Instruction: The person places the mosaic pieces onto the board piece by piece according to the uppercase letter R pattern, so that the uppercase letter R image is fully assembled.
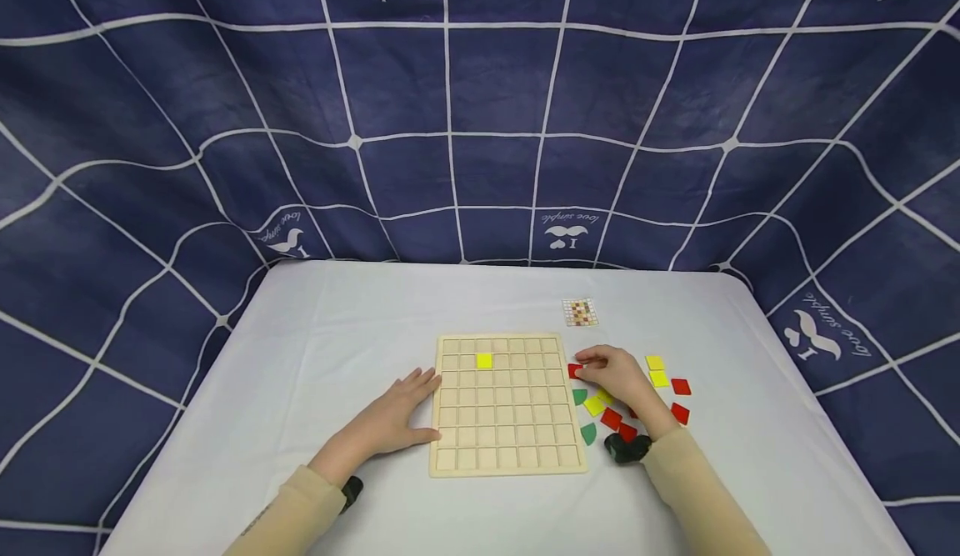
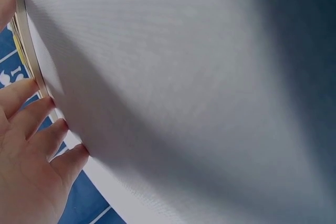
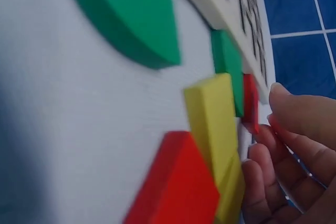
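A wooden grid board (image 1: 506, 435) lies flat on the white table, with one yellow tile (image 1: 484, 361) set in its second row. My left hand (image 1: 420, 406) rests flat on the table, its straight fingers (image 2: 37, 111) pressed against the board's left edge (image 2: 29, 51). To the right of the board, my right hand (image 1: 600, 364) pinches a red tile (image 1: 574, 370) lying beside the board's edge. In the right wrist view the fingertips (image 3: 286, 114) close on that red tile (image 3: 250, 103), next to the board (image 3: 236, 3).
Loose tiles lie right of the board: yellow squares (image 1: 657, 370), red squares (image 1: 680, 399), green quarter-rounds (image 1: 588, 433), and a yellow piece (image 3: 212, 114) leaning on a red one (image 3: 176, 182). A small pattern card (image 1: 581, 313) sits behind. Dark blue cloth (image 1: 480, 122) surrounds the table.
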Demonstrator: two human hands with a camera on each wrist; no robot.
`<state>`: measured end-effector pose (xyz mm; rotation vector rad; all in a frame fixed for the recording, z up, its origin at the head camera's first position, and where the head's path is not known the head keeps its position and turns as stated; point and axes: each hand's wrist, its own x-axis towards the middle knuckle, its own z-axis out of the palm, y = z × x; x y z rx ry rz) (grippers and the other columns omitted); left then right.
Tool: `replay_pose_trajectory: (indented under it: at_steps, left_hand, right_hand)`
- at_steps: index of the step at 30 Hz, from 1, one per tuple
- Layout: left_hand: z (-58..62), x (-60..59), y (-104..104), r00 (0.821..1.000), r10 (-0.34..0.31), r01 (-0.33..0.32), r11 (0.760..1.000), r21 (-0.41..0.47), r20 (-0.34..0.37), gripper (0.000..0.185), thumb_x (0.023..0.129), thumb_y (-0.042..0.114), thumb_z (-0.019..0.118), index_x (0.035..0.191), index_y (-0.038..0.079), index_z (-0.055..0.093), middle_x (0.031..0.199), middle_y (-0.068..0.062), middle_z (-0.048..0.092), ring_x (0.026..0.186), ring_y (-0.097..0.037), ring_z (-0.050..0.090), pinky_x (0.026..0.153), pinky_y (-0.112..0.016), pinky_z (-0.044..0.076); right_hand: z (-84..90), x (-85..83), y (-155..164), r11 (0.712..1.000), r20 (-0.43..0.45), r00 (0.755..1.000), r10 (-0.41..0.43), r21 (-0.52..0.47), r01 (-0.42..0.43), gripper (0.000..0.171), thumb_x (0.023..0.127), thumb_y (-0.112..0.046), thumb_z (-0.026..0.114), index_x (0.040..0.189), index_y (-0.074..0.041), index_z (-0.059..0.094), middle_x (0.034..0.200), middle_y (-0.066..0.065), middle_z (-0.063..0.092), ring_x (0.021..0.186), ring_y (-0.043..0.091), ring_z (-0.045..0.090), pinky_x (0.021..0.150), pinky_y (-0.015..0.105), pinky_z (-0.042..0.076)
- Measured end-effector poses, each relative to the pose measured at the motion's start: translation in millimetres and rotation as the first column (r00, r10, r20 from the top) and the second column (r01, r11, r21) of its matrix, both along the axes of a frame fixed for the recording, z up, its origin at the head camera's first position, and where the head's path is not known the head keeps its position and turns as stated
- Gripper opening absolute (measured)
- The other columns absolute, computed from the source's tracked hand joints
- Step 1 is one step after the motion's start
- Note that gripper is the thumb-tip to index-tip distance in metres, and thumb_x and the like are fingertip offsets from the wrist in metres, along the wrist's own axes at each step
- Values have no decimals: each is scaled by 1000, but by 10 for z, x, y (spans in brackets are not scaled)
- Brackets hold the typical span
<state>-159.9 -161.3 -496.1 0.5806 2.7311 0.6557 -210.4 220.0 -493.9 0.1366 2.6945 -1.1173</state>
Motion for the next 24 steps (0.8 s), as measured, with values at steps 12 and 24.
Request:
replay_pose_trajectory:
  at_steps: [12,24]
  left_hand:
    - [7,8,-6,1000,5,-5,1000,5,7,86,81,39,79,150,5,40,160,-12,32,151,-33,24,122,-52,23]
    - [-19,-5,-8,1000,-1,1,1000,8,5,86,82,39,79,150,5,40,160,-11,31,151,-33,23,123,-52,22]
  right_hand:
    - [-54,18,-63,998,-3,1000,17,65,-16,29,84,-19,79,109,-9,70,95,6,59,85,20,52,72,24,47]
    - [25,16,-46,1000,-5,1000,-1,16,1,20,87,-21,76,100,-9,66,85,6,59,77,19,53,66,21,44]
